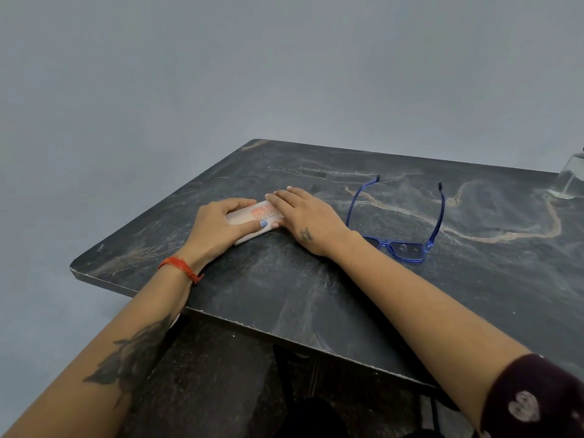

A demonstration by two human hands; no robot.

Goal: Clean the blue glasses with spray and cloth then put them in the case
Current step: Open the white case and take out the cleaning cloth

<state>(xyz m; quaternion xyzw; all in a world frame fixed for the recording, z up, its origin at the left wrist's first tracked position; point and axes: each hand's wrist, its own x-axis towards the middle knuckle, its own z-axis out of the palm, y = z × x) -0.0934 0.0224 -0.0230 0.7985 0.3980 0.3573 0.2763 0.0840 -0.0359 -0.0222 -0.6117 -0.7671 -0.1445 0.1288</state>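
A white glasses case point(252, 218) with red print lies on the dark marble table point(316, 295), left of the middle. My left hand point(218, 229) grips its near left end, thumb across the top. My right hand point(303, 216) rests on its right end, fingers flat and straight over the far edge. The blue glasses point(407, 245) lie to the right of my right wrist with both arms unfolded and pointing away from me, lenses toward me. A clear spray bottle point(568, 178) stands at the far right edge of the view, partly cut off. No cloth is in view.
The table's left edge point(132, 290) and near edge run diagonally, with grey floor beyond to the left. A dark pedestal sits under the table.
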